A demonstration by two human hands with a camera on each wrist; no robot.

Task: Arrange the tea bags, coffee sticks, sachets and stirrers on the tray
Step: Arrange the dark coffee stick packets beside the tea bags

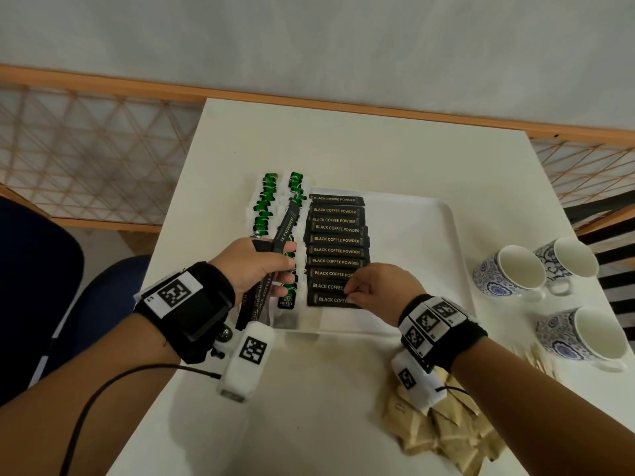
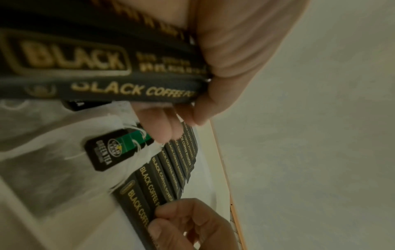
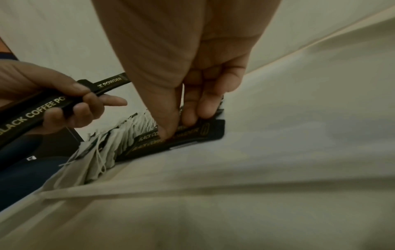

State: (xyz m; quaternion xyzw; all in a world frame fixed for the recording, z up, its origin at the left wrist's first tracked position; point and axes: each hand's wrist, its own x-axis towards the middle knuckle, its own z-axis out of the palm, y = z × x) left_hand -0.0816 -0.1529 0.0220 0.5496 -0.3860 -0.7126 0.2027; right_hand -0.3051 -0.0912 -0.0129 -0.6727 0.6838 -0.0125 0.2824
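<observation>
A white tray (image 1: pixel 422 235) lies mid-table. Two columns of green-tagged tea bags (image 1: pixel 266 204) run along its left side. Beside them lies a column of black coffee sticks (image 1: pixel 338 250), each lettered in gold. My left hand (image 1: pixel 275 266) grips a bundle of black coffee sticks (image 1: pixel 281 235) above the tea bags; the same bundle (image 2: pixel 102 81) fills the left wrist view. My right hand (image 1: pixel 357 290) pinches the nearest coffee stick (image 1: pixel 326 299) at the column's front end, thumb and fingers (image 3: pixel 192 115) pressed on it. Brown sachets (image 1: pixel 446 431) lie near the table's front right, partly under my right wrist.
Three blue-patterned cups (image 1: pixel 512 269) stand on the table's right side. Pale wooden stirrers (image 1: pixel 536 359) lie in front of them. The tray's right half (image 1: pixel 412 269) is bare. A blue chair (image 1: pixel 86 293) sits left of the table, a wooden lattice rail (image 1: pixel 86 152) behind.
</observation>
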